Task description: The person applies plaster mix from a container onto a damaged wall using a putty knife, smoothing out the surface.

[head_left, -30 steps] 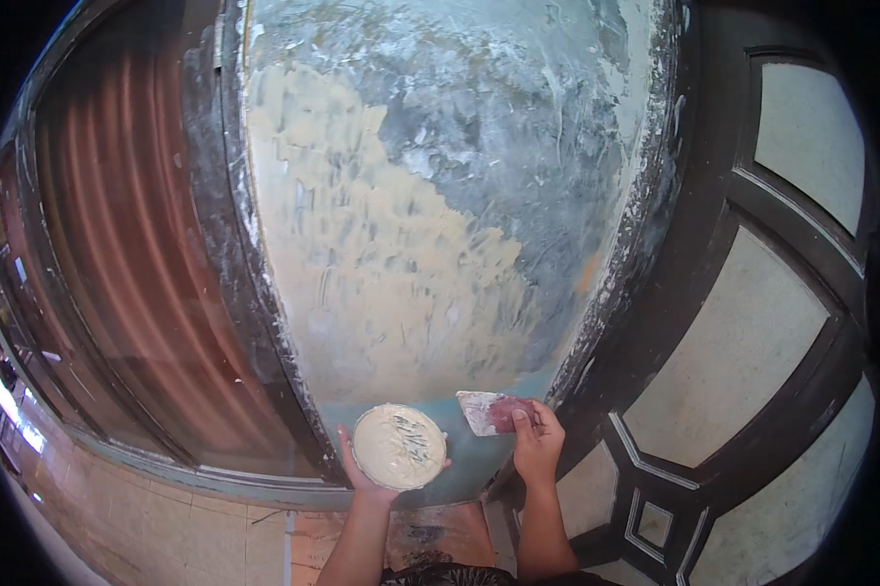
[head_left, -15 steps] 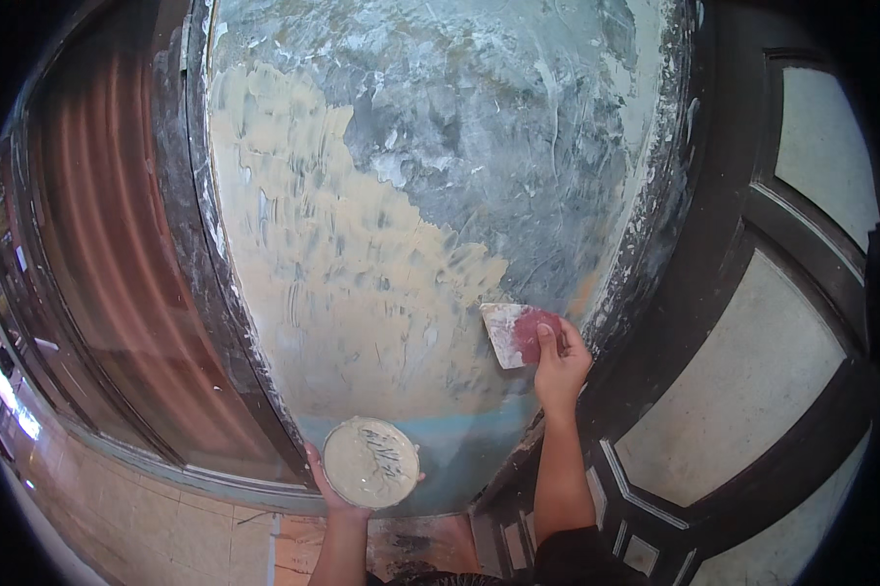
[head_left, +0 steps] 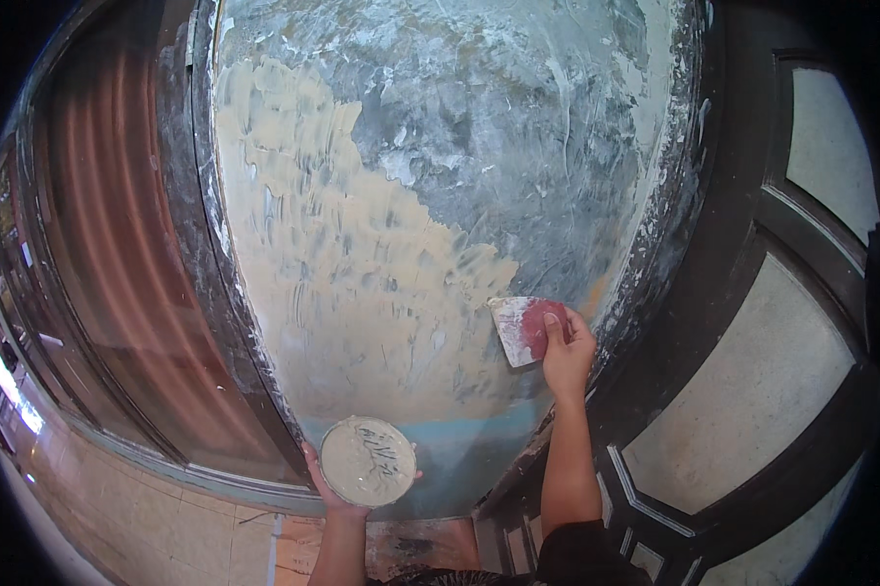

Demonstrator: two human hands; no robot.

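Note:
A round tub of cream putty (head_left: 368,461) rests in my left hand (head_left: 334,493), whose fingers wrap around its underside and sides. Streaks mark the putty's surface. My right hand (head_left: 569,357) pinches a flat red putty scraper (head_left: 537,330) between thumb and fingers. White putty coats the scraper's left part, which lies at the wall, by the edge of the smeared area. Cream putty (head_left: 332,254) covers the wall's left and lower middle in rough strokes. Above and to the right, the wall (head_left: 489,146) shows mottled grey-blue.
A dark-framed window with a reddish curtain (head_left: 118,195) stands on the left. On the right is a dark door with pale panels (head_left: 752,381). Putty-spattered frames border the wall. Below lie floor tiles (head_left: 196,532) and a stained brown sheet (head_left: 298,547).
The scraper and my right hand have shifted slightly right and up in the picture. The whole view has turned a little, and the tub sits slightly further left.

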